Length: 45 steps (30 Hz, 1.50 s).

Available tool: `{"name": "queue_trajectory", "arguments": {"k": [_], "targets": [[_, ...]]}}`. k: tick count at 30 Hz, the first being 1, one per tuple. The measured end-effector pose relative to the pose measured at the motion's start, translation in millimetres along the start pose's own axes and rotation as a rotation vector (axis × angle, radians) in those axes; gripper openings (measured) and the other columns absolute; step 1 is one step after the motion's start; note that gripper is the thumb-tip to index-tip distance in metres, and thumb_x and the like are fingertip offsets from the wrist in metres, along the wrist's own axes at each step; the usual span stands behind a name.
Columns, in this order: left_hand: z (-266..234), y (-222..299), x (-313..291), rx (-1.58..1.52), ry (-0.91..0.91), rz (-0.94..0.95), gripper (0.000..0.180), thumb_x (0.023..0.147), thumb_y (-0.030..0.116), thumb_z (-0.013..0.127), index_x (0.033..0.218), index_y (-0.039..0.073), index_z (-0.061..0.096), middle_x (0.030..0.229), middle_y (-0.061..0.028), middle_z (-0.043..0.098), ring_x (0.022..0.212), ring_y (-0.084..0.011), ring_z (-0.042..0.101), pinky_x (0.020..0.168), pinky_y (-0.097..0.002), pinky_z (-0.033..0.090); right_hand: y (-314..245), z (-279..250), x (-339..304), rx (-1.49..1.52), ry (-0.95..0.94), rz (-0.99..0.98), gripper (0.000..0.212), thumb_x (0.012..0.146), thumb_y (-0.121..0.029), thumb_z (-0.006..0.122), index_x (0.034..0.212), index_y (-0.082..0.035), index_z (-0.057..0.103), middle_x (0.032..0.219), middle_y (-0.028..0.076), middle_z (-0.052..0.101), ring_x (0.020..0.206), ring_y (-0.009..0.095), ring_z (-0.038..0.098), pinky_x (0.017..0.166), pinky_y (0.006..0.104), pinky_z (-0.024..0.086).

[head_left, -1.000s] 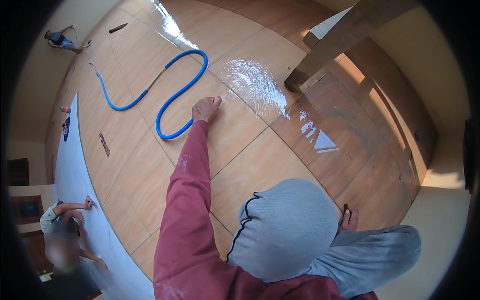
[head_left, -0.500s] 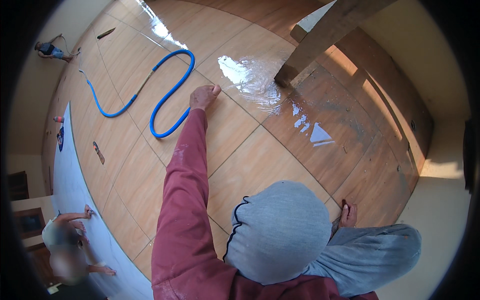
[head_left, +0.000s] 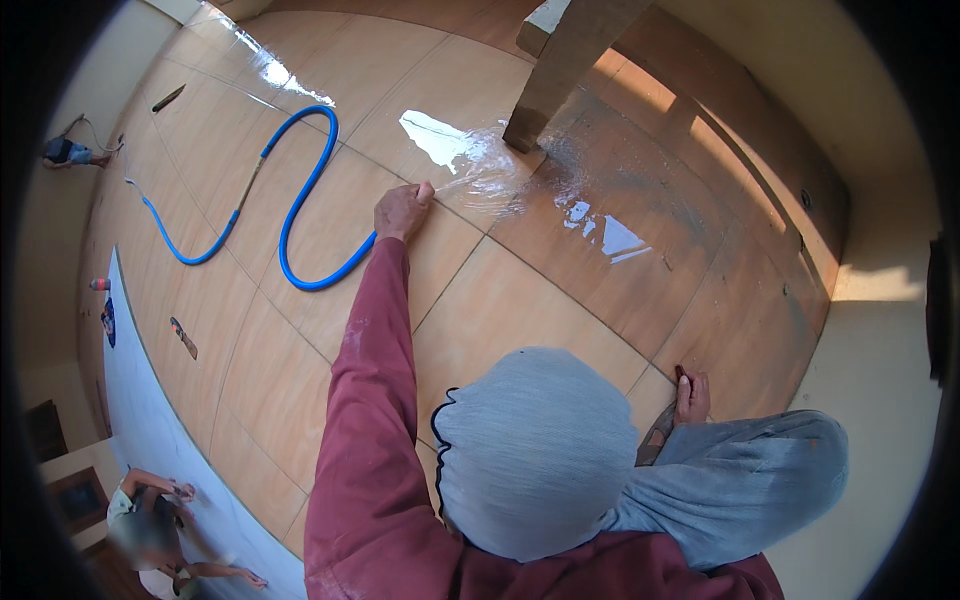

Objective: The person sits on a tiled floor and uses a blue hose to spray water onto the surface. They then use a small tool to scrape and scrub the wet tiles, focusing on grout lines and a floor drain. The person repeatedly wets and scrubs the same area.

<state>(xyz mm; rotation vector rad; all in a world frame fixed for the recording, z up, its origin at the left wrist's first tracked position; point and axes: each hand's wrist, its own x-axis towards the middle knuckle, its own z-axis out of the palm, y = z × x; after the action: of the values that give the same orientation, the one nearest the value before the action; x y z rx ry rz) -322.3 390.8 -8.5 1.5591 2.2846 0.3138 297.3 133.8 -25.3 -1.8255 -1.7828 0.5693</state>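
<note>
My left hand (head_left: 403, 210), at the end of a long maroon sleeve, is closed around the end of a blue hose (head_left: 300, 215). Water (head_left: 480, 180) runs from it onto the tiled floor (head_left: 530, 300) and spreads in a rippling, shiny puddle near the foot of a wooden post (head_left: 560, 75). The hose curves back over the tiles in a loose S. Beside my right knee (head_left: 760, 490), low over the floor, my right hand (head_left: 693, 397) is closed, with a small dark piece at its fingertips that I cannot make out. The right forearm is mostly hidden.
A flat-bladed tool (head_left: 183, 338) and a dark stick (head_left: 169, 98) lie on the tiles. At the lower left a co-worker (head_left: 150, 525) leans over a pale slab surface (head_left: 190, 460); another person (head_left: 70, 151) stands far left. Walls border the right side.
The view has turned a little, so the post, puddle and hose sit further left. My left hand still grips the hose. The co-worker at the lower left has shifted position.
</note>
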Motion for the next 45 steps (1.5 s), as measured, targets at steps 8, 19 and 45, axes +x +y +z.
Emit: {"name": "queue_trajectory", "arguments": {"k": [8,19,45], "targets": [[15.7,34.3,-14.2,-0.093,0.054,-0.139,0.051,0.096,0.049,0.042,0.093,0.013,0.077,0.094,-0.0226,0.072,0.092,-0.0414,0.070,0.083,-0.0496,0.054,-9.6,2.2,1.9,0.017,0.031,0.025,0.020,0.106,-0.019,0.056,0.111,-0.003,0.067,0.096,0.014,0.059,0.088,0.029,0.062,0.079,0.0360,0.049],[56.2,75.5,-33.4,-0.102,0.171,-0.094,0.058,0.103,0.051,0.036,0.091,0.009,0.074,0.089,-0.0216,0.072,0.089,-0.0414,0.069,0.080,-0.0526,0.052,-19.5,1.5,2.2,0.041,0.016,0.069,0.018,0.106,-0.017,0.056,0.107,-0.001,0.065,0.094,0.013,0.056,0.086,0.027,0.059,0.079,0.0341,0.048],[-27.8,62.7,112.5,0.004,0.262,-0.121,0.063,0.104,0.051,0.036,0.097,0.001,0.074,0.101,-0.0258,0.072,0.099,-0.0441,0.068,0.086,-0.0537,0.051,-43.1,-11.5,14.6,0.059,0.008,0.168,0.016,0.102,-0.014,0.059,0.108,-0.004,0.069,0.092,0.014,0.057,0.081,0.033,0.063,0.070,0.0403,0.049]]}}
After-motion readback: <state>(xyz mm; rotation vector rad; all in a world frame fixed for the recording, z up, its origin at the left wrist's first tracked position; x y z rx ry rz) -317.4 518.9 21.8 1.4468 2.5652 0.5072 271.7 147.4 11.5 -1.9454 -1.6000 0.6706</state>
